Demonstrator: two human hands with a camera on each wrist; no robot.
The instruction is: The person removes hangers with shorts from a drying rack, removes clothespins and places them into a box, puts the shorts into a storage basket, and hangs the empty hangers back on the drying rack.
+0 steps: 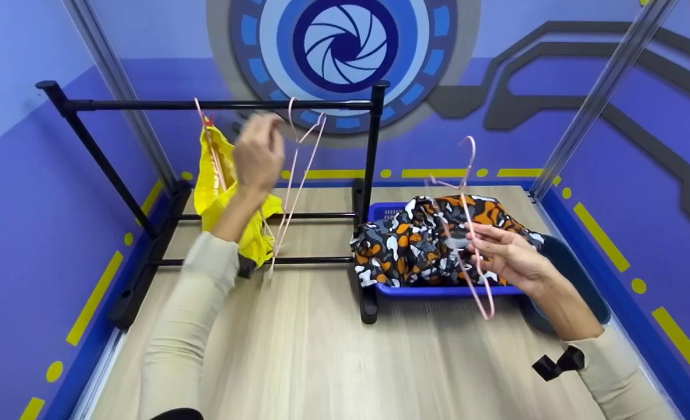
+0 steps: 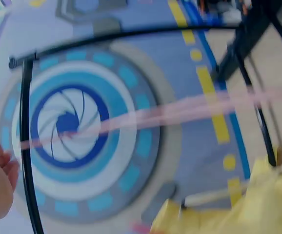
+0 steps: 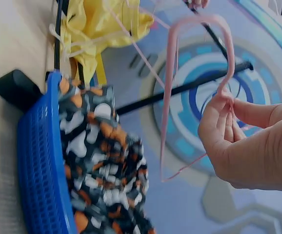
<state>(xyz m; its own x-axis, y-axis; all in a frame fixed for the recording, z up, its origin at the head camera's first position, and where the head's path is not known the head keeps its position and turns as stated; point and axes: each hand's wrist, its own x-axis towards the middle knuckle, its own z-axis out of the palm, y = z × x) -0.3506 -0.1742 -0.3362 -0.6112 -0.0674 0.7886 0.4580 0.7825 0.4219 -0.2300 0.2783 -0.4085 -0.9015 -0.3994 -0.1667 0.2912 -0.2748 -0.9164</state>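
In the head view my right hand (image 1: 514, 256) pinches a pink clothes hanger (image 1: 467, 210) over the patterned garment. The right wrist view shows the thumb and fingers of that hand (image 3: 251, 139) closed on the hanger's (image 3: 168, 87) thin wire. My left hand (image 1: 259, 154), blurred, is up just below the rack's top bar with nothing in it. To its left a yellow garment (image 1: 210, 192) hangs on a pink hanger. Close on its right, a bare pink hanger (image 1: 289, 192) hangs from the bar. At the left wrist view's edge the left hand's fingers (image 2: 7, 165) are loosely bent.
A black clothes rack (image 1: 228, 105) stands at the left. Right of it, a blue basket (image 1: 438, 290) bears the garment patterned in black, orange and white (image 1: 403, 239). A dark green bin (image 1: 578, 280) stands beside the basket. Purple panels (image 1: 601, 175) close in the table (image 1: 333, 361).
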